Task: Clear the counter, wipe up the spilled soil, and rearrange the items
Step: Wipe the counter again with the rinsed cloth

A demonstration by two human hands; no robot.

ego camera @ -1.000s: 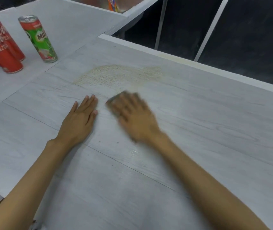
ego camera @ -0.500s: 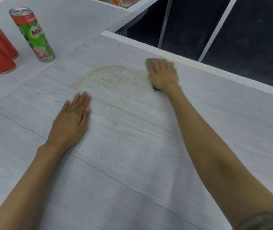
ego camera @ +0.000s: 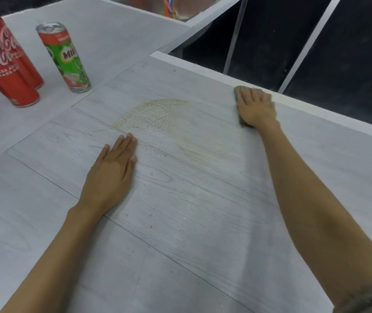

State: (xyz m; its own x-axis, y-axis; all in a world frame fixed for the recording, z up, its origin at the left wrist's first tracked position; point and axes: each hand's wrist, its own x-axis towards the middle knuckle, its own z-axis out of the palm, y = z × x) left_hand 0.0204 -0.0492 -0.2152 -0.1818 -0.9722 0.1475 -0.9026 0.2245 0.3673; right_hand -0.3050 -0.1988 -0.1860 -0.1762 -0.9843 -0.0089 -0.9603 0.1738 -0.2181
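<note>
Rightward and farther along the far edge is where the right hand (ego camera: 256,107) has travelled since half a second ago, carrying the brownish-grey wiping cloth (ego camera: 237,91) away from the stain; the left hand (ego camera: 110,175) has stayed planted in place.

Head view: the right hand's grip is flat, palm down with fingers spread, pressing the cloth onto the pale grey wood-grain tabletop (ego camera: 180,222) just beside its white far rim. The left hand lies open and empty on the tabletop, fingertips just short of the tan smear of spilled soil (ego camera: 155,116), which sits mid-tabletop, dense at its left and faint toward the right. At the far left stand a green and red Milo can (ego camera: 64,57) and two red Coca-Cola cans (ego camera: 6,64), well apart from the smear.

The risks, as I judge them: with the cloth at the rim, a further outward stroke would push loosened soil over the edge onto the floor. The dense left patch is not yet lifted, and a leftward sweep carried too far could knock the cans.
</note>
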